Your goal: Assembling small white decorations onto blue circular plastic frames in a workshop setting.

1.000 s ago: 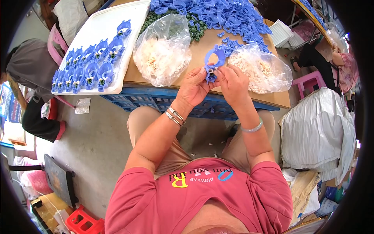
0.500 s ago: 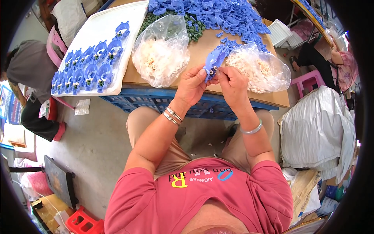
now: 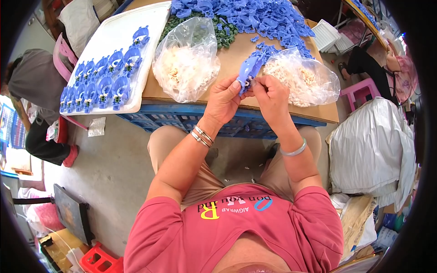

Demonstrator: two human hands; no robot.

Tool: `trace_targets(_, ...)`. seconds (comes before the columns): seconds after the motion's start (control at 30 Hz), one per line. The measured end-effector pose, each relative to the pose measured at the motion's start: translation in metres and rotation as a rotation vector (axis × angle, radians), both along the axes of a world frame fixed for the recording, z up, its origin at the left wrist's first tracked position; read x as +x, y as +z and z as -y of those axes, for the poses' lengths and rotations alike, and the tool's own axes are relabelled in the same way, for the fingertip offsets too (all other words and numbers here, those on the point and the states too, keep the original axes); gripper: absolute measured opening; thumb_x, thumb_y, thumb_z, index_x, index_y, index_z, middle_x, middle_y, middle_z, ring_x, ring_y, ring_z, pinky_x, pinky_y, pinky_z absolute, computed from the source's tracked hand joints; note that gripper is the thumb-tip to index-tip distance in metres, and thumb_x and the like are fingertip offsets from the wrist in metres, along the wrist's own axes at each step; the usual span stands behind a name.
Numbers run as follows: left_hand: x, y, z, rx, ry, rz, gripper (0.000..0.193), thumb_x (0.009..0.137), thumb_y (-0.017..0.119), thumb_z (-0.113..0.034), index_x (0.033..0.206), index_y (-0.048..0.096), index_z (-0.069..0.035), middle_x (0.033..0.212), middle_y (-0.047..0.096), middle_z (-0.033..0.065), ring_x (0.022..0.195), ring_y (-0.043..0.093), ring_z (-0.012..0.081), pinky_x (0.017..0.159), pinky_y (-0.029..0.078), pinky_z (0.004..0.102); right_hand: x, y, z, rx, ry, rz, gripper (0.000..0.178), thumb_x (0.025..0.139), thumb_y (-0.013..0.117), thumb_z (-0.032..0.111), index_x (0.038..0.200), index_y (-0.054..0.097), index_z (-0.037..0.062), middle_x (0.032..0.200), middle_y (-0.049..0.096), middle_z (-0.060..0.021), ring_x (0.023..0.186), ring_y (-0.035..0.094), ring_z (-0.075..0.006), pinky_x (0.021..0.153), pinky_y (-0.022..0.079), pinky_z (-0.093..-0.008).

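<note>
Over the table's near edge, my left hand (image 3: 224, 98) is closed around a blue plastic piece (image 3: 250, 68) with a rounded, shell-like upper part. Small dark and whitish bits show at its lower end. My right hand (image 3: 273, 95) pinches at that lower end, its fingertips close together; whatever lies between them is too small to make out. Beyond my right hand lies an open clear bag of small cream-coloured pieces (image 3: 291, 75). A second such bag (image 3: 185, 68) stands left of my hands.
A white tray (image 3: 123, 32) at the left carries rows of blue pieces with fitted small parts (image 3: 104, 86). Loose blue pieces (image 3: 255, 18) and dark green pieces (image 3: 225, 35) are heaped at the back. A blue crate (image 3: 182, 119) supports the tabletop. Other people sit at both sides.
My hands stay almost in place on the blue piece, with only slight finger movement at its lower end. The whole view has shifted very slightly.
</note>
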State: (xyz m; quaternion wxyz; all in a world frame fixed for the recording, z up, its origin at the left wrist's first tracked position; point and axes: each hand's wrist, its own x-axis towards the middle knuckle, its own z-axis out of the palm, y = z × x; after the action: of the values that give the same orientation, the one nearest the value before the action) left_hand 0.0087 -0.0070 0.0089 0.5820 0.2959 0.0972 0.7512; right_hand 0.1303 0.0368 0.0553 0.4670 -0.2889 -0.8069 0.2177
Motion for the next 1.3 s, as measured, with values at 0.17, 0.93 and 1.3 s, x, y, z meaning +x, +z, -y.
trace_targets(0.17,-0.001,0.002,0.001,-0.024,-0.005,-0.017,0.026,0.084,0.053,-0.009,0.107,0.054,0.000,0.096,0.060,0.0086,0.085,0.057,0.0177,0.074,0.048,0.0331,0.000,-0.002,-0.002,0.429,-0.088,0.096,0.005,0.071,0.056,0.003,0.075,0.052,0.0039,0.064,0.052,-0.0099,0.058,0.053,-0.0271,0.049,0.042,-0.0359)
trace_targets(0.93,-0.010,0.003,0.002,-0.147,-0.076,-0.011,0.024,0.086,0.049,-0.017,0.096,0.056,0.003,0.084,0.061,0.0114,0.072,0.060,0.0222,0.067,0.050,0.0335,0.011,0.008,-0.016,0.801,0.119,0.370,0.021,0.060,0.057,0.008,0.079,0.054,0.0031,0.074,0.051,-0.0050,0.062,0.049,-0.0200,0.056,0.041,-0.0299)
trace_targets(1.3,-0.002,-0.002,-0.002,-0.109,-0.097,0.026,0.024,0.086,0.049,-0.017,0.096,0.056,0.003,0.087,0.061,0.0123,0.077,0.060,0.0220,0.070,0.050,0.0343,0.009,-0.007,-0.014,0.632,0.022,0.246,0.019,0.059,0.058,0.003,0.077,0.052,0.0064,0.072,0.053,-0.0067,0.062,0.053,-0.0233,0.052,0.042,-0.0333)
